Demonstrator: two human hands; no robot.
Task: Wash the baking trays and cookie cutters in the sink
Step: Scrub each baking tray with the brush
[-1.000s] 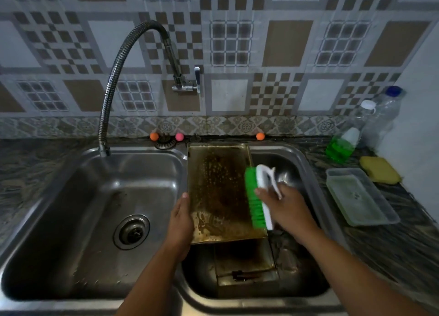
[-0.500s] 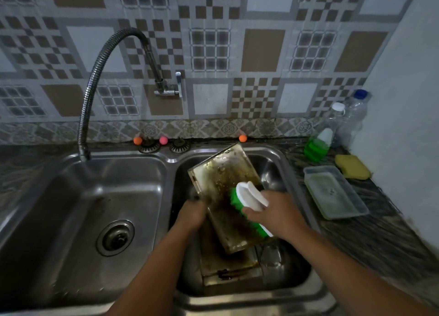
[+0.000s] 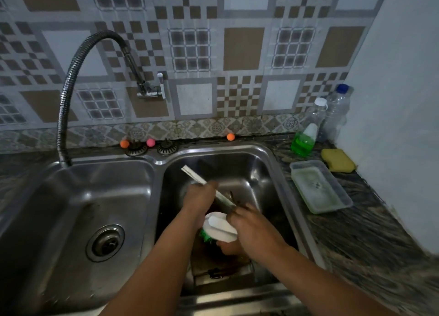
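Sink (image 3: pixel 273 163), double-basin, stainless steel. Inside the right basin the left hand (image 3: pixel 202 197) grips the upper edge of a baking tray (image 3: pixel 206 185), which stands tilted nearly edge-on, its far corner toward the basin's back wall. The right hand (image 3: pixel 249 225) has its fingers wrapped round the white handle of a green-bristled scrub brush (image 3: pixel 219 227) just below the tray. Another tray (image 3: pixel 221 268) lies on the basin floor. At the counter's back right corner stand a soap bottle (image 3: pixel 305 137), a yellow sponge (image 3: pixel 338 160) and a clear plastic container (image 3: pixel 320 186).
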